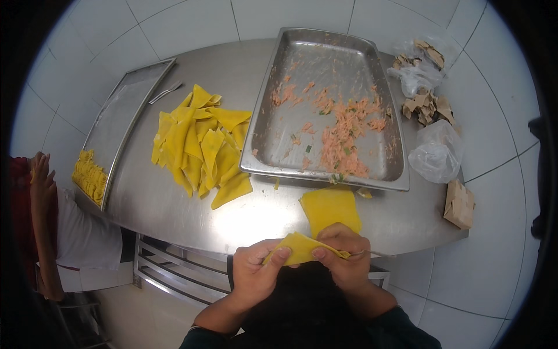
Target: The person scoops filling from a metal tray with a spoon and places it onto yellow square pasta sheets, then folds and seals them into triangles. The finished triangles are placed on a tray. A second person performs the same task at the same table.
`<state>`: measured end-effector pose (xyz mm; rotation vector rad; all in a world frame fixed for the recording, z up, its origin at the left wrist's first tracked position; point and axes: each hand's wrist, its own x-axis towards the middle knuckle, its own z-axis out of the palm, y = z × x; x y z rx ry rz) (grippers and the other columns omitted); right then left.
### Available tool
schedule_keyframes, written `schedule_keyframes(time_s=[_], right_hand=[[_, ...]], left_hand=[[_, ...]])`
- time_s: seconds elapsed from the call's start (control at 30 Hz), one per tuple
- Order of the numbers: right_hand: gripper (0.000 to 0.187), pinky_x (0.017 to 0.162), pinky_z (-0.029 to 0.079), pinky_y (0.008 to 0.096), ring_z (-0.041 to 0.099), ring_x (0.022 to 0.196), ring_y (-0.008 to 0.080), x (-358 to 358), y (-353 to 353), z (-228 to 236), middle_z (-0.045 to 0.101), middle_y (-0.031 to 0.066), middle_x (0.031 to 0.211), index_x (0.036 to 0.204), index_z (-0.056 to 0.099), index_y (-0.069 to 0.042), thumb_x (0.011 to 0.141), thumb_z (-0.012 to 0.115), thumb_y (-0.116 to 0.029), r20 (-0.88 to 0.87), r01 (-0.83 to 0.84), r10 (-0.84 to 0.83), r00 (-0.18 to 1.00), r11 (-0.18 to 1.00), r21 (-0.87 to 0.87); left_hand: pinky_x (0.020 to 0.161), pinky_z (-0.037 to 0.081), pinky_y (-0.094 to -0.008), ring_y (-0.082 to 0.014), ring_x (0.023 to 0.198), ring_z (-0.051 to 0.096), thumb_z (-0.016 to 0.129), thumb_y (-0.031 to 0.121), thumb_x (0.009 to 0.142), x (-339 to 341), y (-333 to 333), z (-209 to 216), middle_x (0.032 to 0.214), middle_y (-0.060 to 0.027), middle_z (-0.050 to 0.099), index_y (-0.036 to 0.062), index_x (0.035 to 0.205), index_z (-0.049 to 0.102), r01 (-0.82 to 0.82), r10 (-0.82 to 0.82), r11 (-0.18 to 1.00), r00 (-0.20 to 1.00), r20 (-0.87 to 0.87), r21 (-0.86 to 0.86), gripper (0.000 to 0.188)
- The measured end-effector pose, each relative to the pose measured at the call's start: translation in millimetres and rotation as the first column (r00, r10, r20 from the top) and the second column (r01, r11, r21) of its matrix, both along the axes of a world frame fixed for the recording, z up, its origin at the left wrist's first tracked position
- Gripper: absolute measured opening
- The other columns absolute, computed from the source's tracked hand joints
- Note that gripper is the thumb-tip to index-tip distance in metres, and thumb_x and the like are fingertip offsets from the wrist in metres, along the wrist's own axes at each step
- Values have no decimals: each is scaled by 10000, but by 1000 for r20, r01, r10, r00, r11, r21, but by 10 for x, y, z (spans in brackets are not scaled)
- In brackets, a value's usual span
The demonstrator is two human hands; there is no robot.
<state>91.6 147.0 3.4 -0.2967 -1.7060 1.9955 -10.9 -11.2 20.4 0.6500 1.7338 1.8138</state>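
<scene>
Here, half-closed hands (256, 269) (349, 259) pinch a yellow sheet (301, 249).

At the steel table's (174, 215) near edge, a person's left hand (254, 269) and right hand (347, 259) pinch close together, thumbs (279, 259) uppermost, fingers (340, 231) curled, 2 forearms (224, 314) angled inward.

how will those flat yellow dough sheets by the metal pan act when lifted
The flat yellow dough sheets are probably floppy: the left hand and right hand hold a folded sheet. They look thin, so likely light, and might cling, appearing stacked.
</scene>
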Motion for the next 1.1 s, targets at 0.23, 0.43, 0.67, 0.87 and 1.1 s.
schedule_keyframes(time_s=[0.23, 0.43, 0.67, 0.87, 1.1], right_hand=[[221, 618, 491, 261, 650, 722, 143, -25, 217, 140, 699, 94, 851, 979, 762, 9, 818, 831, -126, 17, -135, 137, 990, 947, 292], [176, 604, 488, 269, 646, 680, 165, 6, 198, 125, 697, 94, 795, 902, 770, -17, 798, 846, -137, 88, -62, 43, 995, 974, 220], [94, 559, 485, 356, 628, 613, 229, -50, 226, 225, 651, 81, 688, 802, 739, -37, 821, 786, -116, -111, 54, 37, 993, 696, 716], [159, 697, 519, 346, 654, 739, 281, -40, 114, 306, 676, 158, 806, 942, 736, 32, 834, 747, -85, 26, -14, -2, 1000, 813, 583], [106, 723, 518, 362, 644, 744, 291, -82, 64, 152, 679, 163, 833, 889, 716, 41, 859, 709, -61, -2, -7, 9, 1000, 844, 536]], left_hand=[[712, 565, -271, -156, 758, 705, 655, 89, 966, -18, 5, 64, 869, -133, 746, -60, 1033, 718, 3, -51, 986, 957, -286, -168, 174], [746, 584, -268, -157, 783, 720, 673, 80, 945, -9, -48, -55, 905, -136, 757, -35, 1072, 732, 52, -56, 991, 998, -34, -122, 181], [818, 574, -295, -164, 891, 737, 699, 126, 937, -19, -39, -2, 979, -101, 768, 59, 1120, 741, 89, -152, 968, 951, -268, -234, 200], [707, 559, -286, -131, 785, 720, 713, 141, 910, -1, -59, -4, 880, -132, 766, -3, 990, 755, 12, -2, 999, 978, -209, 44, 171], [718, 548, -288, -104, 776, 681, 709, 162, 919, 4, -140, 16, 844, -99, 761, 2, 975, 757, -114, 109, 993, 989, -103, -43, 177]])
